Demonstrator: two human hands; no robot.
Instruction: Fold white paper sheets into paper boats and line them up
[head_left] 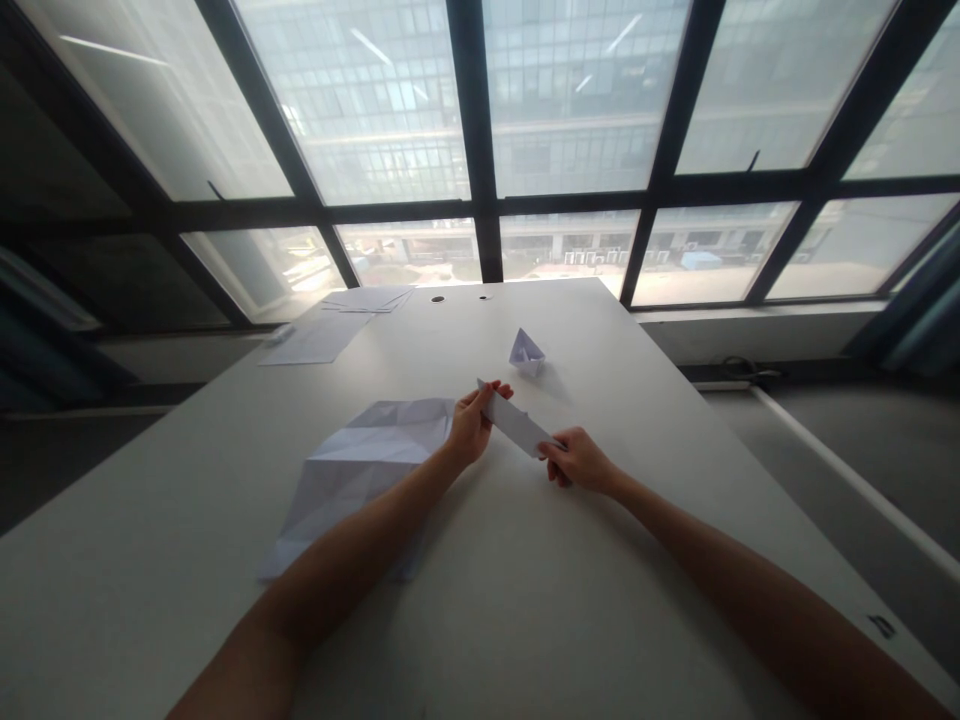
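Observation:
A narrow strip of folded white paper (517, 424) slants between my two hands, just above the table. Its upper left end is pinched by my left hand (474, 420), with a pointed tip showing past the thumb. My right hand (573, 457) grips the lower right end, thumb on top and fingers curled beneath. Just beyond the hands stands a small folded paper boat (526, 352) with a raised triangular peak. Left of my left hand lies a large creased sheet of paper (367, 450), partly covered by my left forearm.
The white table (480, 640) stretches away toward tall dark-framed windows. A stack of flat paper sheets (322, 335) lies at its far left. Two round holes pierce the far end. A small dark fitting (881, 626) sits near the right edge.

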